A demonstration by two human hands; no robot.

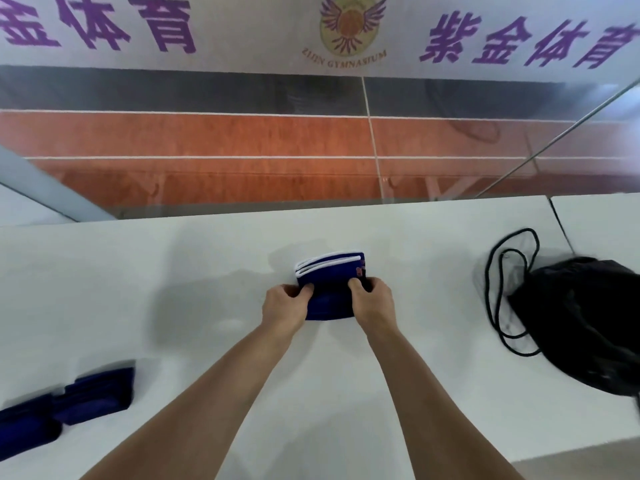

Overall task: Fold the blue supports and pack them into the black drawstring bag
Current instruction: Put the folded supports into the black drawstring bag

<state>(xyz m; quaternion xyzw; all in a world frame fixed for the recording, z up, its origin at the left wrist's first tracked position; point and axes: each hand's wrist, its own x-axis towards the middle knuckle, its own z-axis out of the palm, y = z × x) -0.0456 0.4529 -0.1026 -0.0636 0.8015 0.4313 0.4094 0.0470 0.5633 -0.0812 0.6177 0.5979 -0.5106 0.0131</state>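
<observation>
A blue support (330, 277) with white edge bands lies folded on the white table (207, 271) at the centre. My left hand (285, 304) grips its left side and my right hand (372, 301) grips its right side, thumbs on top of the fold. The black drawstring bag (585, 317) lies crumpled at the right, its cord (498, 289) looped on the table beside it. Two more blue supports (98, 394) (24, 427) lie at the near left, one partly cut off by the frame edge.
A glass panel (346, 150) rises behind the table's far edge, with an orange court floor and a white banner beyond. A seam (559, 223) splits the table at the far right.
</observation>
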